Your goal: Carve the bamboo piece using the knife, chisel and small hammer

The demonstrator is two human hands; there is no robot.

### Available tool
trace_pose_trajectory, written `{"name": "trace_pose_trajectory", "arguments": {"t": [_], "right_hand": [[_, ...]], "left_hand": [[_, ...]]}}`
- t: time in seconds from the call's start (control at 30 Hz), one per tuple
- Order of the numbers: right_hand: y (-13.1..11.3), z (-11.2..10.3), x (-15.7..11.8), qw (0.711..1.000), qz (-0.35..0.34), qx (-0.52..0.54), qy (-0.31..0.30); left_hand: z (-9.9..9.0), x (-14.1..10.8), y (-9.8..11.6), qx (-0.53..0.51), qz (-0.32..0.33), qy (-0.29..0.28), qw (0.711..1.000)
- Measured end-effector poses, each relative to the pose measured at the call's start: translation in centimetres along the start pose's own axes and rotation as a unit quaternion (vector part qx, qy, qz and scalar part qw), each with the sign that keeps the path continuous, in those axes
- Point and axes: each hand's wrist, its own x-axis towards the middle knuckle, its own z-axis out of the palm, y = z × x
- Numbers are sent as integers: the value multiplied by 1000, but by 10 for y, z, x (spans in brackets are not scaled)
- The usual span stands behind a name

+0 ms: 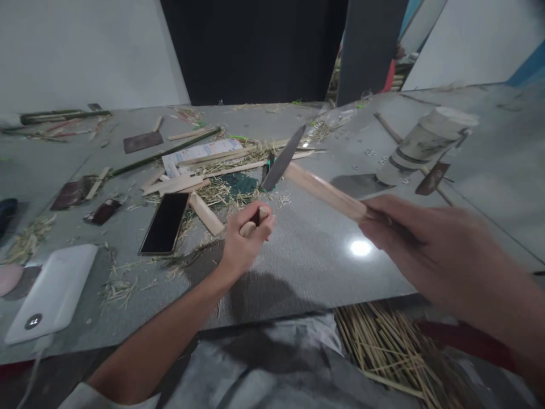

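My right hand (409, 233) is closed around the pale wooden handle of a hammer (323, 190). Its long, tapered grey metal head is raised over the table, above and to the right of my left hand. My left hand (249, 236) is a closed fist round short pale wooden pieces (247, 229), whose ends show between the fingers; the rest of them is hidden. The hammer head and these pieces are apart. Just left of that fist, a flat wooden piece (206, 215) lies on the grey table (306, 272).
A black-screened phone (165, 223) and a white power bank (53, 292) with a cable lie at left. Straw scraps and wooden strips (183, 184) cover the middle. A whitish cylinder (426, 145) stands right. Thin sticks (383, 346) are bundled below the table's front edge.
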Motion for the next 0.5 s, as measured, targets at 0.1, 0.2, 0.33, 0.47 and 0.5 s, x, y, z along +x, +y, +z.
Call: {"name": "trace_pose_trajectory", "arguments": {"t": [0.1, 0.2, 0.33, 0.47, 0.5], "right_hand": [[3, 1, -2, 1000, -4, -10, -1], [3, 0, -2, 1000, 1, -17, 19], [2, -1, -3, 1000, -7, -10, 5], [2, 2, -8, 999, 24, -25, 27], [3, 2, -9, 999, 26, -27, 39]], "left_hand": [[1, -1, 1, -10, -21, -5, 1000], [2, -2, 0, -8, -31, -5, 999], [2, -3, -2, -7, -30, -12, 999], [2, -3, -6, -13, -19, -13, 1000], [2, -3, -7, -17, -15, -15, 1000]]}}
